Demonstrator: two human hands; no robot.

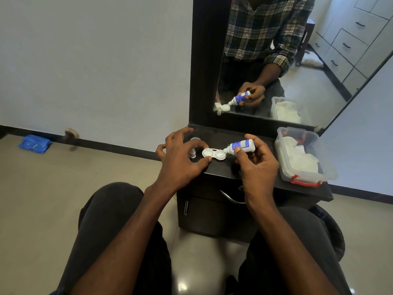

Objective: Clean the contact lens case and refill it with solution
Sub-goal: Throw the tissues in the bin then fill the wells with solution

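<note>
A white contact lens case (213,153) lies open on the dark dresser top (225,170), both wells facing up. My left hand (180,162) pinches its left well between thumb and forefinger. In my right hand (258,167) I grip a small white solution bottle (244,145) with a blue label. The bottle is tilted to the left, and its nozzle points into the right well. Just left of the case stands a small white cap (192,154), partly hidden by my left hand. A round lid (195,139) lies behind it.
A clear plastic box (306,158) with red latches holds white tissues at the right end of the dresser top. A mirror (297,60) stands behind it. Below the top is a drawer handle (230,198). A blue packet (35,144) lies on the floor at far left.
</note>
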